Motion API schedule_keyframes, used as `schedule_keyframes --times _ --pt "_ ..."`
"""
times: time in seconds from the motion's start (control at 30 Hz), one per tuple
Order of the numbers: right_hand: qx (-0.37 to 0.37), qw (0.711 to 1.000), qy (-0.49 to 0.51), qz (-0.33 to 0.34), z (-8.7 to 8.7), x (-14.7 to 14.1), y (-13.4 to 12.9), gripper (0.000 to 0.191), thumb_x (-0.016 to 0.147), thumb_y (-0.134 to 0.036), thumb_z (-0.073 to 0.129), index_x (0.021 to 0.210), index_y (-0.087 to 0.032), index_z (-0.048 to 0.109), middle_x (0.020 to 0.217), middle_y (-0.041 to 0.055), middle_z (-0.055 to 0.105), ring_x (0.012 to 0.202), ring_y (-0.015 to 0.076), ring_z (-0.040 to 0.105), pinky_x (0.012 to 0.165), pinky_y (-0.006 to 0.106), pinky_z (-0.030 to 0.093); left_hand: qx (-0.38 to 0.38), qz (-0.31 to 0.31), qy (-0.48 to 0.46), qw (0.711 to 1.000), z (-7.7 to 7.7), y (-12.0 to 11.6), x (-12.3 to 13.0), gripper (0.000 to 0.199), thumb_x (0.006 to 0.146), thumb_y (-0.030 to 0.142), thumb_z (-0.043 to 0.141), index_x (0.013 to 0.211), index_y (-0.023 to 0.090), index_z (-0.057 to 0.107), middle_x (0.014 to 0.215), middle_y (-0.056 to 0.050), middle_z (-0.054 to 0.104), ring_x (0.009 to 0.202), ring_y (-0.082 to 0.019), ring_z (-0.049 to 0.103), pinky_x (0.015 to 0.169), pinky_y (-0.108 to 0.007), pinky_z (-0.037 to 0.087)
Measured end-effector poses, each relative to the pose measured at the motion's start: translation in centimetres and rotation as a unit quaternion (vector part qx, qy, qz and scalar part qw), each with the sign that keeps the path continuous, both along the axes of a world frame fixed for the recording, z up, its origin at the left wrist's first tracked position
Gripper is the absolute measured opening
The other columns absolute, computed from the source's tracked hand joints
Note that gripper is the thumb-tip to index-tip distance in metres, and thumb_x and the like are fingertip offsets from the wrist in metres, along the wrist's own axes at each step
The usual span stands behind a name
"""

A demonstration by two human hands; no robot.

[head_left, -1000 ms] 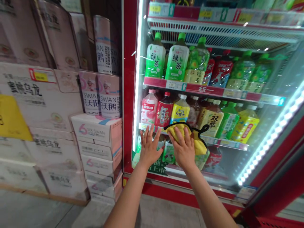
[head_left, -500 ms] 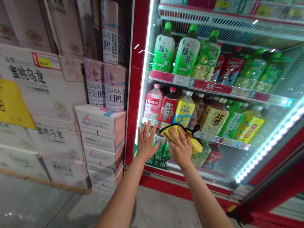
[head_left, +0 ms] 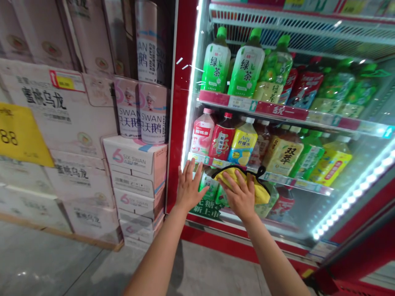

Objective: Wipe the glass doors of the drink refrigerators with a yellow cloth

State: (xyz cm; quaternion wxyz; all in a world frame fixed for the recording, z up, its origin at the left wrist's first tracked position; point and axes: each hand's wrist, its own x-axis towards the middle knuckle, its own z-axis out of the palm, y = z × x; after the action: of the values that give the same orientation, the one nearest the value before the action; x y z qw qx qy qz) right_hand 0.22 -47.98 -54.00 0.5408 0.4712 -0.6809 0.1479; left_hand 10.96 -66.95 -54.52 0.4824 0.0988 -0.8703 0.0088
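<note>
My left hand (head_left: 189, 190) lies with its fingers spread against the glass door (head_left: 308, 209) of a drinks fridge, near its left edge, holding nothing. To its right, my right hand (head_left: 240, 195) presses a yellow cloth (head_left: 261, 194) with black edging on the same glass. The fingers of that hand lie over the cloth. Behind the glass stand several bottles, among them a pink-labelled bottle (head_left: 203, 132), a red one (head_left: 222, 137) and a yellow and blue one (head_left: 243, 142). Bottles on the lowest shelf are partly hidden by my hands and the cloth.
Stacked cartons (head_left: 140, 164) and large cans (head_left: 153, 113) stand left of the red fridge frame (head_left: 176, 102). A yellow price sign (head_left: 23, 133) hangs on the far-left boxes. Below is the grey floor (head_left: 212, 267). Green tea bottles (head_left: 247, 65) fill the upper shelf.
The view has shifted slightly, so the shelves and cartons appear further right. Relative to the bottles, my left hand sits a little further left. The cloth remains under my right hand.
</note>
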Motion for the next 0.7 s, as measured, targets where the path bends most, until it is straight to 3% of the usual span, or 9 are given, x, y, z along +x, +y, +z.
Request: schedule_keyframes --times 0.07,0.17,0.23,0.3,0.43,0.53,0.63,0.7 --pt "-0.059 0.998 -0.014 -0.020 1.0 -0.5 -0.1 0.052 0.097 -0.016 0.053 0.143 -0.040 0.058 0.148 -0.0002 0.061 0.155 0.0271 0.028 0.126 0.062 0.013 0.001 0.004 0.008 1.000 0.0 -0.2 0.1 0.101 0.085 0.040 0.076 0.164 0.021 0.017 0.171 -0.020 0.017 0.159 -0.038 0.015 0.127 -0.064 0.015" --pt "-0.141 0.988 -0.046 -0.042 3.4 -0.1 -2.2 0.053 0.098 -0.017 0.049 0.147 -0.035 0.056 0.155 0.0034 0.053 0.159 0.0321 0.015 0.123 0.065 0.017 -0.002 0.007 0.018 1.000 -0.2 -0.3 0.2 0.099 0.086 0.039 0.074 0.164 0.021 0.016 0.171 -0.021 0.019 0.158 -0.038 0.017 0.126 -0.063 0.018" --pt "-0.112 0.992 -0.039 -0.039 4.2 0.6 -3.7 0.052 0.098 -0.018 0.050 0.148 -0.033 0.056 0.157 0.0022 0.051 0.159 0.0344 0.013 0.124 0.064 0.014 -0.006 0.008 0.020 1.000 -0.4 -0.3 0.3 0.100 0.086 0.039 0.074 0.165 0.021 0.015 0.170 -0.021 0.020 0.158 -0.038 0.018 0.127 -0.063 0.018" --pt "-0.042 0.999 -0.016 -0.026 3.8 1.0 -3.8 0.051 0.098 -0.020 0.053 0.146 -0.035 0.057 0.157 -0.0012 0.052 0.158 0.0333 0.018 0.126 0.060 0.012 -0.010 0.008 0.019 1.000 -0.6 -0.3 0.4 0.102 0.086 0.040 0.075 0.165 0.021 0.014 0.170 -0.021 0.021 0.158 -0.037 0.019 0.127 -0.063 0.018" --pt "0.067 0.996 0.053 0.011 2.9 -0.1 -1.0 0.046 0.099 -0.021 0.052 0.142 -0.037 0.061 0.150 -0.0053 0.059 0.156 0.0231 0.027 0.128 0.045 0.012 -0.013 0.011 0.010 1.000 -1.2 -0.6 0.8 0.100 0.086 0.040 0.075 0.164 0.020 0.015 0.169 -0.021 0.023 0.158 -0.037 0.019 0.126 -0.063 0.021" --pt "-0.007 0.997 0.077 0.022 4.6 -1.2 -0.3 0.039 0.098 -0.025 0.056 0.133 -0.037 0.067 0.142 -0.0043 0.066 0.154 0.0220 0.032 0.127 0.045 0.016 -0.016 0.009 0.004 1.000 -1.5 -1.1 1.1 0.096 0.087 0.038 0.074 0.163 0.022 0.020 0.169 -0.021 0.024 0.157 -0.037 0.021 0.125 -0.064 0.023" --pt "-0.086 0.995 0.048 0.000 6.3 -1.0 -2.6 0.038 0.096 -0.026 0.058 0.132 -0.036 0.069 0.145 -0.0017 0.064 0.154 0.0275 0.030 0.126 0.052 0.018 -0.013 0.011 0.006 1.000 -1.9 -1.6 1.3 0.093 0.086 0.037 0.075 0.162 0.024 0.024 0.169 -0.020 0.024 0.157 -0.037 0.024 0.125 -0.062 0.025" --pt "-0.069 0.997 0.038 0.002 6.2 -0.2 -4.4 0.041 0.096 -0.026 0.058 0.135 -0.035 0.066 0.148 -0.0016 0.061 0.155 0.0291 0.028 0.125 0.053 0.018 -0.007 0.019 0.008 1.000 -2.3 -1.9 1.5 0.092 0.086 0.038 0.075 0.162 0.024 0.026 0.169 -0.019 0.025 0.156 -0.036 0.025 0.125 -0.061 0.026"
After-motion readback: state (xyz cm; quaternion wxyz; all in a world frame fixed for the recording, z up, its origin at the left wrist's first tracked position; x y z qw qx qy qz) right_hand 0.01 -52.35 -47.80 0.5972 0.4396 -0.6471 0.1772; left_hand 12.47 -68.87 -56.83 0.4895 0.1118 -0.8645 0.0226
